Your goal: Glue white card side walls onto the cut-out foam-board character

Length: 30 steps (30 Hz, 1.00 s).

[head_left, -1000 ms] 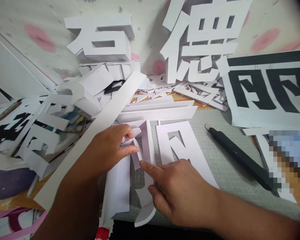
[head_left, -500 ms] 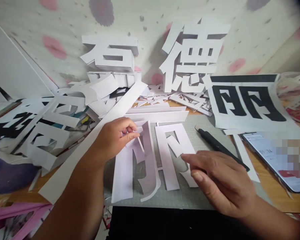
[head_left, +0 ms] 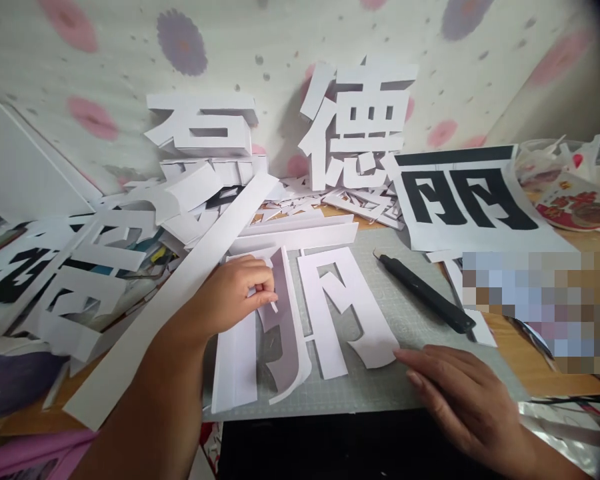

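A white foam-board character (head_left: 325, 327) lies on the grey cutting mat (head_left: 380, 393). Its left half has thin walls standing up along the edges; the right half is flat. My left hand (head_left: 243, 290) is closed over the left half, with the tip of a small white foam strip (head_left: 274, 307) showing below the fingers. Most of that strip is hidden. My right hand (head_left: 470, 393) has its fingers stretched out, fingertips at the lower right corner of the character; whether they touch it I cannot tell. A black pen-like tool with a thin wire tip (head_left: 425, 290) rests on the mat.
Finished white block characters (head_left: 360, 127) stand against the patterned wall. A printed sheet (head_left: 460, 227) with a black character lies at right, before a red-and-white food container (head_left: 580, 203). A long white strip (head_left: 175, 293) crosses the left side, beside piled offcuts.
My right hand has moved right and down, off the middle of the character to its lower corner. My left hand has curled further and shifted slightly down. The camera view has shifted.
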Each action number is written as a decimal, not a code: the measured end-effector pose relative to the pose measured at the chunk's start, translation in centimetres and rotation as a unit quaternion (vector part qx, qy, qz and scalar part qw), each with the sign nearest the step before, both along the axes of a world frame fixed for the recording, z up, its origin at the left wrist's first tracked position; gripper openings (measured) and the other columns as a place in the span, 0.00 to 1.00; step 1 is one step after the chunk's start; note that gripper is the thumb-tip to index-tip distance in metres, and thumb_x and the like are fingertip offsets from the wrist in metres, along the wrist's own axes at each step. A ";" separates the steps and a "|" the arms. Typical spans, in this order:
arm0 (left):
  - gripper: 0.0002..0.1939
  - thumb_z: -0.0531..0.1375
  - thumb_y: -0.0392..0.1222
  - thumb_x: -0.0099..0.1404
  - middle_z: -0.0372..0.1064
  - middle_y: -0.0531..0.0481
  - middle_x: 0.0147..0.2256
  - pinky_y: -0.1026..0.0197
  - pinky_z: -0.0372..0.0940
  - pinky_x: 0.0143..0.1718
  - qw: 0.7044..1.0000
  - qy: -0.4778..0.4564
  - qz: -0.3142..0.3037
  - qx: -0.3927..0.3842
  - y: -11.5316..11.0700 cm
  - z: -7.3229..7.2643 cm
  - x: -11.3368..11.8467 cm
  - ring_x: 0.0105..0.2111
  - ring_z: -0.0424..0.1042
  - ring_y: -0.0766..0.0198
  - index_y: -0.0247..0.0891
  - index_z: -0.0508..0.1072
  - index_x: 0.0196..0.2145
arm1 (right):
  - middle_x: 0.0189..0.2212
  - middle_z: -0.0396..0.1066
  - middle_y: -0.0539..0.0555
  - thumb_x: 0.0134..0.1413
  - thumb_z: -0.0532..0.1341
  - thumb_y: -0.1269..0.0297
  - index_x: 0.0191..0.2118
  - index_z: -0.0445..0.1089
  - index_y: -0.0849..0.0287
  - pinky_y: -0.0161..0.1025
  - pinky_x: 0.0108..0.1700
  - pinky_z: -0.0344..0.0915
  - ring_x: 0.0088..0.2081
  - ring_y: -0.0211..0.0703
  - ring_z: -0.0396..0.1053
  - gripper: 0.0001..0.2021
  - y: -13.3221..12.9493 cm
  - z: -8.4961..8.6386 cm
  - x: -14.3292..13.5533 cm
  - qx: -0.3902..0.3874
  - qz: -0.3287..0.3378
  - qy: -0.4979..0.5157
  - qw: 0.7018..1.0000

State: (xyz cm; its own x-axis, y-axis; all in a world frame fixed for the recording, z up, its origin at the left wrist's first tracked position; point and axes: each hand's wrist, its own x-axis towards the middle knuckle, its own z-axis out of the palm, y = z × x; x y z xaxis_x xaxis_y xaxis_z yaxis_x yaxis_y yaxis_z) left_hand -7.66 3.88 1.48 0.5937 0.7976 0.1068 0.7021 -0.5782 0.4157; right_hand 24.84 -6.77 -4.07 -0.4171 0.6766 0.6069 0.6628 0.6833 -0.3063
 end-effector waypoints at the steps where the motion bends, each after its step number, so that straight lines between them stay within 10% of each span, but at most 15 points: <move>1: 0.13 0.55 0.42 0.67 0.65 0.54 0.25 0.59 0.57 0.37 1.000 0.004 -0.002 -0.003 0.1 0.1 0.0 0.31 0.63 0.64 0.39 0.68 0.24 | 0.25 0.74 0.51 0.60 0.53 0.74 0.45 0.67 0.55 0.34 0.26 0.70 0.26 0.42 0.75 0.11 0.1 0.0 0.1 -0.005 0.001 0.003 1.000; 20: 0.11 0.57 0.42 0.65 0.68 0.53 0.28 0.59 0.61 0.38 0.996 -0.011 0.030 -0.083 0.1 0.6 -0.5 0.33 0.66 0.63 0.40 0.69 0.25 | 0.29 0.76 0.53 0.68 0.49 0.68 0.46 0.65 0.56 0.32 0.26 0.71 0.29 0.40 0.76 0.09 1.5 0.3 0.8 -0.087 0.047 0.017 0.995; 26: 0.10 0.58 0.45 0.63 0.66 0.57 0.24 0.62 0.56 0.28 0.961 -0.130 0.245 -0.011 -0.4 1.3 -1.0 0.26 0.63 0.66 0.39 0.70 0.26 | 0.30 0.77 0.51 0.70 0.49 0.65 0.46 0.66 0.55 0.28 0.29 0.72 0.29 0.37 0.76 0.10 1.3 0.0 0.8 -0.083 0.044 0.005 0.996; 30: 0.09 0.60 0.43 0.59 0.62 0.57 0.22 0.63 0.56 0.29 0.971 -0.065 0.231 -0.014 -0.1 0.7 -1.0 0.25 0.61 0.67 0.39 0.68 0.24 | 0.30 0.78 0.51 0.69 0.51 0.61 0.46 0.68 0.55 0.28 0.31 0.73 0.30 0.37 0.77 0.10 1.1 -0.8 1.0 -0.056 0.027 -0.011 0.998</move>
State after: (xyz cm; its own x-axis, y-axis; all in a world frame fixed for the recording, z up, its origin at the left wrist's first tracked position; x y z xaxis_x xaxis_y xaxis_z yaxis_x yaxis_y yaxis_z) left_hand -8.64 3.80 2.18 0.1556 0.9789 0.1323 0.8240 -0.2025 0.5292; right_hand 25.85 -5.63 -4.82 -0.4672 0.7153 0.5197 0.6332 0.6809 -0.3679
